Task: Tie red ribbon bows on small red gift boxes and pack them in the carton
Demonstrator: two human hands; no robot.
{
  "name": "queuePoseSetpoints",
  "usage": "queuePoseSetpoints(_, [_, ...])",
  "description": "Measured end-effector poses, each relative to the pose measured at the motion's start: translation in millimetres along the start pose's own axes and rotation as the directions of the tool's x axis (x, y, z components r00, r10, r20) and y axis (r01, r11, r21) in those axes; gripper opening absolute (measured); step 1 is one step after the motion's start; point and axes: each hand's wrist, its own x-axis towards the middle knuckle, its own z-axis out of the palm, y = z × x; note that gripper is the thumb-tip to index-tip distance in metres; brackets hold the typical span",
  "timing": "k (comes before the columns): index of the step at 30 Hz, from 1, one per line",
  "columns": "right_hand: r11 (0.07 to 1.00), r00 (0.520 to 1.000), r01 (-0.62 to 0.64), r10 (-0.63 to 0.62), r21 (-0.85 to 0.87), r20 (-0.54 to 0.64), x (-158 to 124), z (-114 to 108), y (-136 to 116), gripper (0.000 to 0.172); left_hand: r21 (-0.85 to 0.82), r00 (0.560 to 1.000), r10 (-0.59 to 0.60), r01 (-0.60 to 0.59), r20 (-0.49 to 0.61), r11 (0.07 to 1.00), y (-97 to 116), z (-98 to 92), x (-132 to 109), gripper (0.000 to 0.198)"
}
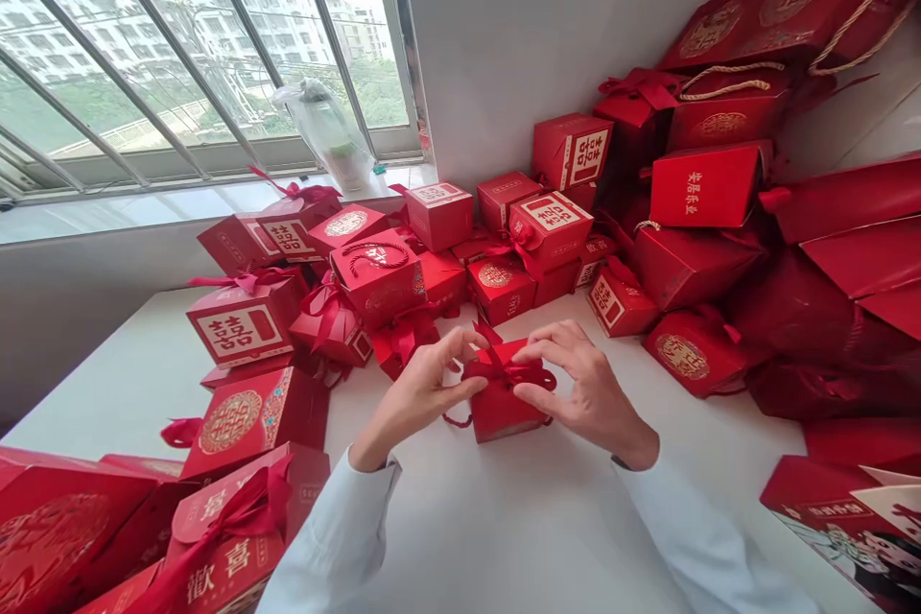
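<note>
A small red gift box with a red ribbon bow on top stands on the white table in front of me. My left hand pinches the left side of the ribbon between thumb and fingers. From the other side, my right hand pinches the ribbon's right loop, its fingers curled over the box top. Both sleeves are white.
Many red gift boxes and red bags are heaped across the back and right of the table, such as a box at the left and a bag at the right. A plastic bag sits on the windowsill. More red boxes lie at the near left.
</note>
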Motion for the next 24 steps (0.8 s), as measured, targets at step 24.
queuePoseSetpoints(24, [0.778,0.928,-0.010,0.241,0.628,-0.283,18,-45,-24,0.019,0.341,0.982,0.054,0.010,-0.179,0.940,11,39.9,4,0.005])
